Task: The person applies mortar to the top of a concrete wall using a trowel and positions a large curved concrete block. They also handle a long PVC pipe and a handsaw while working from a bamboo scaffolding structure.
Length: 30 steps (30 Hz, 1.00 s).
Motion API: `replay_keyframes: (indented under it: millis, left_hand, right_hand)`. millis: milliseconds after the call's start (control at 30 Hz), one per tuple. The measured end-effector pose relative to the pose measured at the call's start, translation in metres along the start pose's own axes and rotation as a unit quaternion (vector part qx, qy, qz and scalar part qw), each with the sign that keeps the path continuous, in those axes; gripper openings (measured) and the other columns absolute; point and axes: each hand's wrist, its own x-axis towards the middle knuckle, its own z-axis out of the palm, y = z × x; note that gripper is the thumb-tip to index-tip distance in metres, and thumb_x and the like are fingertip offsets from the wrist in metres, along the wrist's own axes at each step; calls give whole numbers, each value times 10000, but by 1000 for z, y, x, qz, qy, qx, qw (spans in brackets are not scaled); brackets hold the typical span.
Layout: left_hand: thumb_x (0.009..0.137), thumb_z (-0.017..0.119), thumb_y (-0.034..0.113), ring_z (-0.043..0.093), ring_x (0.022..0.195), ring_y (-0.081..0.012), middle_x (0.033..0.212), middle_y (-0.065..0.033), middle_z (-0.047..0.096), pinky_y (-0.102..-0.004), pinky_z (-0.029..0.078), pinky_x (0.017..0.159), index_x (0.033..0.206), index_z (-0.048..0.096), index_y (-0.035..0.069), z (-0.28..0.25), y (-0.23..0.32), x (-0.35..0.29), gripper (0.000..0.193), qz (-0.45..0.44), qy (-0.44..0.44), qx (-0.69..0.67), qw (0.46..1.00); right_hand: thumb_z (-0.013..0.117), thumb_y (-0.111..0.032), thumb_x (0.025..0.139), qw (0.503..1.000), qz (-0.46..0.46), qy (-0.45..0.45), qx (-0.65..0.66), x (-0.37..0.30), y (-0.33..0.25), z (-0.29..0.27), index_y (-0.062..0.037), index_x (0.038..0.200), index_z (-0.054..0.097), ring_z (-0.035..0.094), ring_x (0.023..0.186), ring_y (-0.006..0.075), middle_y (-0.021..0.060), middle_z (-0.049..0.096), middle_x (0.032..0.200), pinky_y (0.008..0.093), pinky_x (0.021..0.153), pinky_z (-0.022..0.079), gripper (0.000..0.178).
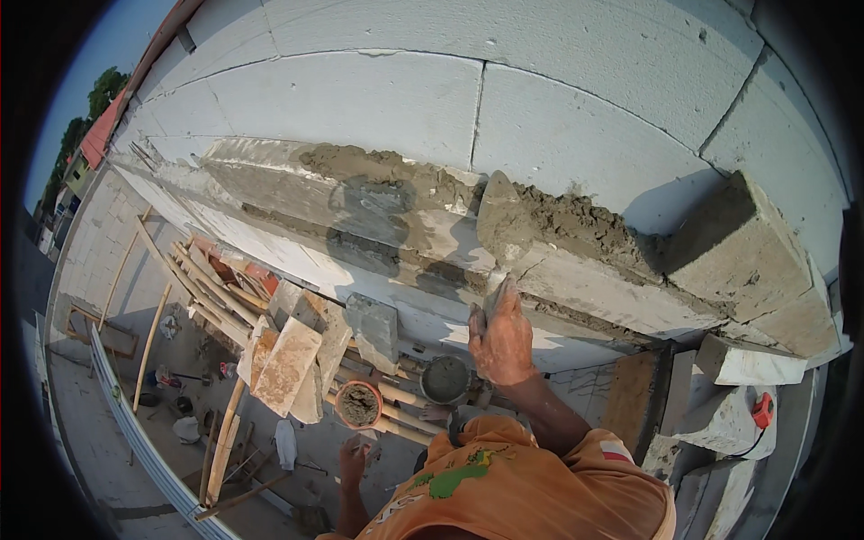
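My right hand (pixel 504 337) is closed around the handle of a trowel (pixel 506 220). The trowel's mortar-smeared blade rests against the grey mortar (pixel 576 225) spread along the top of a row of blocks (pixel 594 279) on the wall. Lower down, at my left side, my left hand (pixel 353 461) hangs with its fingers loosely apart and nothing visible in them. Just beyond that hand stands an orange bucket (pixel 342 409) of mortar. A dark bucket (pixel 445 380), also with grey mortar inside, sits between it and my right hand.
A rough block (pixel 738 252) stands on the row's right end. Blocks (pixel 720 423) are stacked at my right, with a red tape measure (pixel 763 410) on them. Loose slabs (pixel 292 360) and bamboo poles (pixel 207 288) lie left. The ground (pixel 261 432) is far below.
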Motion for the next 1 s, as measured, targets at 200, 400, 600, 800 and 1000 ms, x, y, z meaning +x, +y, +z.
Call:
replay_keyframes:
  millis: [200,400,600,800,1000]
  left_hand:
    - [859,646,56,668,923,-195,1023,-151,656,-316,525,807,1192,603,-116,-11,10,16,378,-14,-5,1,1000]
    - [836,704,121,653,894,-202,1034,-168,670,-326,521,794,1187,596,-137,-28,10,29,449,5,15,6,1000]
    - [832,706,136,655,878,-193,972,-172,686,-323,516,782,1170,611,-120,-31,10,24,434,-20,22,6,1000]
    - [858,659,80,650,869,-170,955,-173,678,-300,510,780,1173,611,-104,-7,9,15,368,-29,15,-38,999]
    - [894,636,57,639,1013,-217,1142,-197,631,-326,519,815,1251,576,-72,72,-66,-26,384,-127,8,-313,941]
  right_hand:
    - [684,-115,808,999,-17,-39,-34,21,-26,22,185,1352,250,624,641,417,339,535,1036,467,508,520,757]
    - [683,-92,776,998,-41,-25,-29,33,-30,28,208,1326,263,627,649,435,358,521,1045,478,528,523,755]
    - [698,-122,796,994,-57,-37,-81,-17,4,38,175,1253,368,645,691,436,345,563,1010,477,555,536,637]
    - [702,-188,848,988,2,-148,-36,-74,50,39,122,1267,409,658,847,469,332,611,1014,512,723,546,598]
    - [704,-223,863,955,26,-292,48,-68,68,62,95,1268,432,647,916,487,304,629,1028,505,802,530,582]
